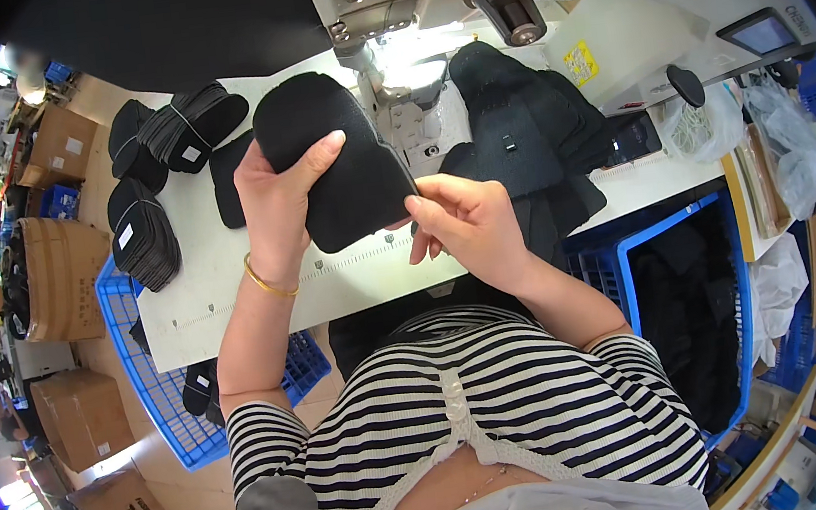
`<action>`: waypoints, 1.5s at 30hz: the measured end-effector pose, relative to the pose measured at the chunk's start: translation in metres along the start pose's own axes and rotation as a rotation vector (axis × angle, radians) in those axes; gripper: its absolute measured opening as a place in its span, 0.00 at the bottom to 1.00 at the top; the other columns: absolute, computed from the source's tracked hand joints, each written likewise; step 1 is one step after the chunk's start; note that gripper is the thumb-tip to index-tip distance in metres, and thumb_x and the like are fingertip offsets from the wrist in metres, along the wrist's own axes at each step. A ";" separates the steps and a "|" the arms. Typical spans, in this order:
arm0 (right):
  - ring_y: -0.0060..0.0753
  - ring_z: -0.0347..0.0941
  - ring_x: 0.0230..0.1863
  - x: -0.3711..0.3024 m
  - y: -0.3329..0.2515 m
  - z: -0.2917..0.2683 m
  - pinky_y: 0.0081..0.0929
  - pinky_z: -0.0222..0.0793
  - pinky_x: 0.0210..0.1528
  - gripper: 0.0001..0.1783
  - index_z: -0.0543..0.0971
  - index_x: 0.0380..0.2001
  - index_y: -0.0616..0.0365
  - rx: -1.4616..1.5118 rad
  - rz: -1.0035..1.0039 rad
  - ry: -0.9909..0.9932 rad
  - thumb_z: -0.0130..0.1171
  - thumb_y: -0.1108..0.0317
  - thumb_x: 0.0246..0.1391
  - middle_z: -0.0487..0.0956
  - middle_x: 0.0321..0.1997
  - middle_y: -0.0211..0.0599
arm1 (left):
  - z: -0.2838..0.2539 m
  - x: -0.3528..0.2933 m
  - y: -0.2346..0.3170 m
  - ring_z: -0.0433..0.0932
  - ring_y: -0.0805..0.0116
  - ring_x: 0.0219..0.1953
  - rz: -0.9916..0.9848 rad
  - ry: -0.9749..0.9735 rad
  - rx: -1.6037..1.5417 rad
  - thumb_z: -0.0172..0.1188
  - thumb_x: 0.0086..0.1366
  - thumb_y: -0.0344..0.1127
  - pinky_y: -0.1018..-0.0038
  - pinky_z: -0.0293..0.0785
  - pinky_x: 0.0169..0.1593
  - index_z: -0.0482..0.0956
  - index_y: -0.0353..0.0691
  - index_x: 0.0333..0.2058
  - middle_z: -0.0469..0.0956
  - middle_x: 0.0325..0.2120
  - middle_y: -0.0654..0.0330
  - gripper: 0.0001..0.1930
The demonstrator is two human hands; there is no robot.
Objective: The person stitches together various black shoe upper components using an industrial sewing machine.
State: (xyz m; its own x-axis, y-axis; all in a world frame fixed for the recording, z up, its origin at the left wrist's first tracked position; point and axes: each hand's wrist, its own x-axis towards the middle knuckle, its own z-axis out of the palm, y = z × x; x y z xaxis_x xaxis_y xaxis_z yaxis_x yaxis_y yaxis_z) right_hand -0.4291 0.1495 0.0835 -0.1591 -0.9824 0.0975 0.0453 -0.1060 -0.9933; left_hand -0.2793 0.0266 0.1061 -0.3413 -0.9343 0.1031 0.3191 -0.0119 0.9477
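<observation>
Above the white worktable (230, 285) I hold up a flat black fabric pad with one rounded end (345, 187). My left hand (272, 195) is closed on its left side, the thumb lying across its face. At the pad's lower right edge, my right hand (469, 220) pinches with thumb and forefinger; its other fingers curl below. A sewing machine (506, 14) stands just beyond the pad. Right of the pad lies a loose heap of similar black pieces (525, 131). Another black piece (226, 180) is partly hidden behind my left hand.
Tied bundles of black pieces (187, 127) and a labelled stack (144, 237) sit at the table's left end. Blue crates stand below the table, one at left (166, 408) and one at right (623, 266). Cardboard boxes (68, 274) line the left floor. A plastic bag (706, 128) is at far right.
</observation>
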 end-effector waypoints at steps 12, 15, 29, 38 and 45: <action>0.31 0.78 0.21 0.055 -0.019 -0.015 0.19 0.70 0.19 0.13 0.74 0.25 0.69 0.308 0.024 0.032 0.49 0.71 0.60 0.76 0.17 0.41 | 0.015 0.078 0.025 0.77 0.73 0.30 -0.045 -0.076 0.281 0.65 0.50 0.19 0.78 0.74 0.35 0.79 0.35 0.32 0.79 0.28 0.61 0.09; 0.30 0.78 0.21 0.057 -0.022 -0.015 0.18 0.69 0.19 0.13 0.74 0.25 0.69 0.319 0.026 0.025 0.50 0.70 0.60 0.78 0.20 0.46 | 0.003 0.091 0.014 0.80 0.66 0.32 -0.027 -0.160 0.157 0.62 0.53 0.21 0.76 0.78 0.36 0.81 0.29 0.34 0.81 0.30 0.54 0.09; 0.26 0.77 0.19 0.049 -0.019 -0.007 0.15 0.70 0.20 0.12 0.75 0.31 0.69 0.332 0.019 0.009 0.49 0.69 0.61 0.82 0.32 0.54 | 0.005 0.091 0.020 0.77 0.73 0.28 -0.138 -0.104 0.224 0.64 0.52 0.20 0.77 0.74 0.31 0.80 0.35 0.28 0.79 0.26 0.61 0.05; 0.27 0.77 0.19 0.048 -0.020 -0.013 0.16 0.70 0.21 0.13 0.75 0.28 0.69 0.338 0.017 0.011 0.48 0.69 0.61 0.82 0.31 0.51 | 0.014 0.087 0.023 0.78 0.71 0.28 -0.195 -0.058 0.226 0.64 0.53 0.21 0.77 0.76 0.31 0.80 0.34 0.29 0.79 0.27 0.60 0.05; 0.26 0.78 0.20 0.050 -0.021 -0.009 0.16 0.71 0.22 0.13 0.75 0.28 0.68 0.334 0.024 0.000 0.48 0.69 0.62 0.82 0.32 0.49 | -0.009 0.104 0.013 0.80 0.70 0.29 -0.260 -0.131 0.132 0.63 0.54 0.20 0.77 0.77 0.32 0.81 0.32 0.33 0.81 0.29 0.59 0.07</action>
State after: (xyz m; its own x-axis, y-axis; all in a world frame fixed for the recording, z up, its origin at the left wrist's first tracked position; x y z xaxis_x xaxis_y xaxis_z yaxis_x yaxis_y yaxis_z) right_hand -0.4465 0.1042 0.1086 -0.1544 -0.9852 0.0745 0.3694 -0.1275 -0.9205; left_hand -0.3022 -0.0737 0.1261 -0.5104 -0.8519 -0.1174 0.0915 -0.1896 0.9776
